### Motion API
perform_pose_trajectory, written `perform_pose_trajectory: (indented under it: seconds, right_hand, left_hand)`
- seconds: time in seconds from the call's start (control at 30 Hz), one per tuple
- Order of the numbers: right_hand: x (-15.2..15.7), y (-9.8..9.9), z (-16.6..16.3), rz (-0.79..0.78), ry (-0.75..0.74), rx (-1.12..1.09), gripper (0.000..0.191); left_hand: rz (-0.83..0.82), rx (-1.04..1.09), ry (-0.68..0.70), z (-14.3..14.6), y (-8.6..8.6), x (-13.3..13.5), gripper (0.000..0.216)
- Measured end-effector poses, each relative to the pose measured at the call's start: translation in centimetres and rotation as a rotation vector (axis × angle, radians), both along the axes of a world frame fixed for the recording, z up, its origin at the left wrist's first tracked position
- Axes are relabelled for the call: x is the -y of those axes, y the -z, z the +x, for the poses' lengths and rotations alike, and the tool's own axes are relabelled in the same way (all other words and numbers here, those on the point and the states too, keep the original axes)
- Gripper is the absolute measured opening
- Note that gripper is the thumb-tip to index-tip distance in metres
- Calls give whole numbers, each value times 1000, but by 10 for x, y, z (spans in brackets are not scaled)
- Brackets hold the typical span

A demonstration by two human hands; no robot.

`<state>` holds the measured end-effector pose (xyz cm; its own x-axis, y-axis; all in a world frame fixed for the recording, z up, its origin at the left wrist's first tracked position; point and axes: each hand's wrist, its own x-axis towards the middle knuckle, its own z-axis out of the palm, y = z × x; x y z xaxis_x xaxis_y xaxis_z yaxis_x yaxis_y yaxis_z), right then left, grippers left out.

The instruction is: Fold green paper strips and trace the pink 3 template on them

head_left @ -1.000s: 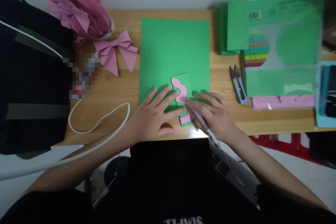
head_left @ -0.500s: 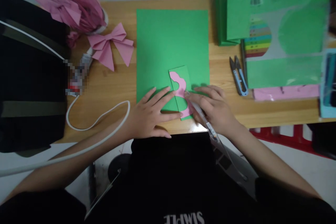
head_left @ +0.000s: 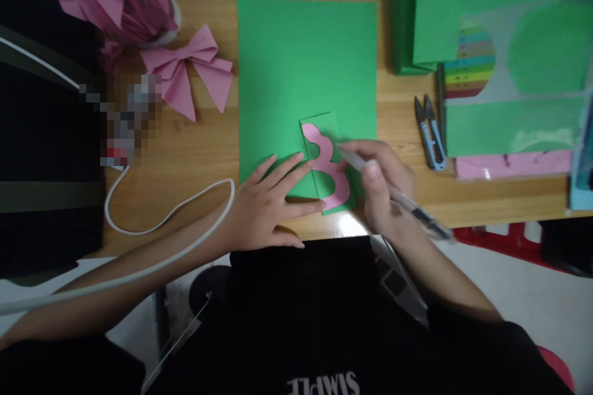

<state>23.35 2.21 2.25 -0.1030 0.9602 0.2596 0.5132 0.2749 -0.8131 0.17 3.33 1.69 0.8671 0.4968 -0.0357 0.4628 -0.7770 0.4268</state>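
A wavy pink paper cutout (head_left: 340, 190) lies on a narrow folded green paper strip (head_left: 328, 121). Beneath them is a large green sheet (head_left: 306, 55), and the strip's lower end reaches past its near edge. My left hand (head_left: 273, 200) is spread flat, fingertips pressing the left edge of the cutout and strip. In my right hand (head_left: 386, 179) is a clear-barrelled pen (head_left: 410, 207), slanting down to the right. Its tip end is by the right side of the strip, near the cutout's upper bump; whether it touches the paper I cannot tell.
Blue-handled thread snips (head_left: 430, 136) lie on the right, beside a plastic pack of coloured paper (head_left: 514, 126) and folded green paper (head_left: 407, 18). A pink paper bow (head_left: 192, 68) lies left, near a pink bundle (head_left: 134, 0). A white cable (head_left: 171, 228) loops over my left forearm.
My right hand has turned and shifted right, with the pen now slanting more flatly. More of the cutout's lower right side shows. My left hand stays on the paper. The view has shifted slightly.
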Motion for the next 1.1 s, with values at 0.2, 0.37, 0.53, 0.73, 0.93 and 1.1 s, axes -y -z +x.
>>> perform_pose_trajectory:
  seconds: [0.2, 0.37, 0.53, 0.73, 0.93, 1.1]
  right_hand:
    - [-3, 4, -17, -170, 84, -148, 23]
    - [-6, 10, -21, -152, 100, -112, 23]
    - [-6, 8, -22, -151, 99, -90, 24]
    - [-6, 9, -22, -155, 122, -76, 24]
    - [-5, 8, -23, -161, 111, -43, 23]
    - [-6, 9, -22, -155, 125, -39, 24]
  left_hand:
    - [-15, 19, -18, -1, 4, 2, 65]
    - [-13, 36, -43, -1, 6, 4, 70]
    - [-17, 38, -45, -1, 9, 5, 70]
    - [0, 32, -41, 0, 9, 6, 72]
    - [36, 38, -36, 1, 8, 7, 75]
    - [21, 33, -33, 0, 9, 8, 75]
